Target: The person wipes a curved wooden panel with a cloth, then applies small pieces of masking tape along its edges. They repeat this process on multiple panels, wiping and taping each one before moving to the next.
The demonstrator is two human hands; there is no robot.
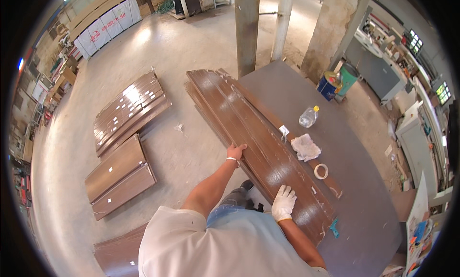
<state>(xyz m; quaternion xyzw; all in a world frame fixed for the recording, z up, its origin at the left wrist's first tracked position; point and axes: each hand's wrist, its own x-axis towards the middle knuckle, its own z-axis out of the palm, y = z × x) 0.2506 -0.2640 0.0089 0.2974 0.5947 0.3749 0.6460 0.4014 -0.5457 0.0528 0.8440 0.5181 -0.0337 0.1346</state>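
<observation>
A stack of long, glossy brown panels (258, 138) lies slantwise before me along the left side of a dark grey worktable (359, 181). My left hand (235, 151), bare with a white band at the wrist, grips the near left edge of the panels; its thumb lies on top and the other fingers are partly hidden. Farther down the same panel, my right hand (284, 203) wears a white knitted glove and rests on the surface with fingers laid out. Beside the panels sit a crumpled white cloth (305, 147), a tape roll (321, 171) and a teal tool (334, 228).
A clear bottle with a yellow cap (309, 116) lies on the worktable. More brown panels (129, 109) are stacked on the floor at left, with another stack (120, 176) nearer. Posts (247, 33) rise behind the table. Blue (329, 85) and green buckets (347, 78) stand to the right.
</observation>
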